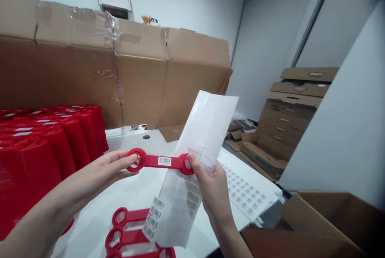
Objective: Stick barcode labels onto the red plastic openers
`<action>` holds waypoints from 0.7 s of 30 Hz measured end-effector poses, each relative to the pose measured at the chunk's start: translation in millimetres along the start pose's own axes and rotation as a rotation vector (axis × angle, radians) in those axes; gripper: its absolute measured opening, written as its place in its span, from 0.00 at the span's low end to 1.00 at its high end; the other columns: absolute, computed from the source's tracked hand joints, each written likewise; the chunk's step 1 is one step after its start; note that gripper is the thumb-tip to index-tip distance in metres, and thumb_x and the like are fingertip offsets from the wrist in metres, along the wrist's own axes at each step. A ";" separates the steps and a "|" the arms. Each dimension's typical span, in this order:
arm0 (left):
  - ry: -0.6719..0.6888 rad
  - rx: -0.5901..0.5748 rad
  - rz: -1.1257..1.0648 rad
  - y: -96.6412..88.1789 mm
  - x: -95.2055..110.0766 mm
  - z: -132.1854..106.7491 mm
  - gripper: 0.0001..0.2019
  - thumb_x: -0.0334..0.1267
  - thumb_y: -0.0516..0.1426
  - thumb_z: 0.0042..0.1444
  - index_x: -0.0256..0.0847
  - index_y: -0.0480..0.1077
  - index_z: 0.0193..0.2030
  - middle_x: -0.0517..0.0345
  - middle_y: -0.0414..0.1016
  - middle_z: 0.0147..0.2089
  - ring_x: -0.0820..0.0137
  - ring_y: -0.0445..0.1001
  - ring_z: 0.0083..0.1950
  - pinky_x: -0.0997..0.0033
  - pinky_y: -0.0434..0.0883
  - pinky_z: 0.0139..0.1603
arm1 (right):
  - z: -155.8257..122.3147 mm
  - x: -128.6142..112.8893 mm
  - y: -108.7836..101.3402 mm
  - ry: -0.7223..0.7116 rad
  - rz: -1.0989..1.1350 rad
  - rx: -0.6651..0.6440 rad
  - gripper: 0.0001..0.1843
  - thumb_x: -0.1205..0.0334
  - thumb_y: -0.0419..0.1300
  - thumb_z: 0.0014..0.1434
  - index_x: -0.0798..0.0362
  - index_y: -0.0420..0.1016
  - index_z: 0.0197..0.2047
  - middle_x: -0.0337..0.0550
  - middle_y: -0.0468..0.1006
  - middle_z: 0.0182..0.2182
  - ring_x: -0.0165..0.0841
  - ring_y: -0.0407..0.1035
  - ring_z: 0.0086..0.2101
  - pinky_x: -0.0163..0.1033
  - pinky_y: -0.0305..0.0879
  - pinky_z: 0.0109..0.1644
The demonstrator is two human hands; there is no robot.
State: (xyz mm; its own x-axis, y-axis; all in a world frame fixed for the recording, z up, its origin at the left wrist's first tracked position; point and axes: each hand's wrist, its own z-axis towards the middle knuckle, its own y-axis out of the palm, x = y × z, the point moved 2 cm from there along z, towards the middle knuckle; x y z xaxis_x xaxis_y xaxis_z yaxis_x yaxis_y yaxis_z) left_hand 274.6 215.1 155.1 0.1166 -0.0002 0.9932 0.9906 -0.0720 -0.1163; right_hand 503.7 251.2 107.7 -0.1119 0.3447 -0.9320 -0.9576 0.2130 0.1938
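A red plastic strap (161, 161) with a ring at each end and a white barcode label (164, 161) on its middle is held level over the white table. My left hand (100, 173) pinches its left ring. My right hand (212, 187) pinches the right ring together with a translucent label backing sheet (197, 157), which still carries a few barcode stickers near its lower left corner. More red ring straps (126, 234) lie on the table below the sheet.
Stacked red plastic pieces (45, 145) fill the left. A cardboard wall (120, 73) stands behind the white table (132, 137). A sheet of barcode labels (246, 191) lies at right. An open carton (325, 226) is at lower right, flat cartons (288, 117) stacked beyond.
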 end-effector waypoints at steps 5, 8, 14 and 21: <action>-0.039 -0.081 -0.288 -4.6 -1.2 11.3 0.15 0.52 0.58 0.60 0.47 0.81 0.41 0.53 0.84 0.51 0.54 0.74 0.63 0.53 0.68 0.68 | 2.3 -2.8 -4.7 0.038 0.048 -0.023 0.27 0.41 0.71 0.49 0.57 0.82 0.41 0.52 0.86 0.38 0.49 0.80 0.40 0.49 0.76 0.43; 0.012 -0.073 -0.232 -4.8 0.5 10.0 0.15 0.52 0.60 0.58 0.50 0.79 0.45 0.54 0.82 0.54 0.53 0.74 0.62 0.52 0.70 0.65 | 2.0 -3.9 -7.8 0.038 0.051 -0.020 0.28 0.41 0.71 0.49 0.58 0.82 0.42 0.53 0.86 0.39 0.49 0.79 0.41 0.50 0.75 0.44; 0.006 -0.078 -0.109 -3.0 1.6 0.0 0.24 0.50 0.65 0.54 0.53 0.71 0.58 0.52 0.77 0.60 0.54 0.75 0.62 0.51 0.67 0.66 | -0.7 -1.6 -7.2 0.053 0.025 -0.093 0.27 0.41 0.70 0.52 0.57 0.81 0.42 0.52 0.85 0.38 0.48 0.79 0.40 0.48 0.75 0.42; 0.025 -0.205 -0.163 -1.5 -7.9 -0.8 0.24 0.48 0.63 0.59 0.45 0.70 0.60 0.45 0.76 0.61 0.50 0.74 0.60 0.50 0.67 0.63 | -4.9 -4.9 -1.1 0.070 0.014 -0.147 0.25 0.42 0.70 0.52 0.56 0.81 0.41 0.50 0.85 0.38 0.47 0.79 0.40 0.48 0.75 0.43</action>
State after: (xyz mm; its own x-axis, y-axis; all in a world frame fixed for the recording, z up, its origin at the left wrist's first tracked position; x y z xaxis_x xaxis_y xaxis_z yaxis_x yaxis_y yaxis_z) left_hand 272.2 214.4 147.4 -0.0476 0.0034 0.9989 0.9607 -0.2736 0.0467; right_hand 504.0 244.8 110.5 -0.1389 0.2811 -0.9496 -0.9837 0.0710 0.1649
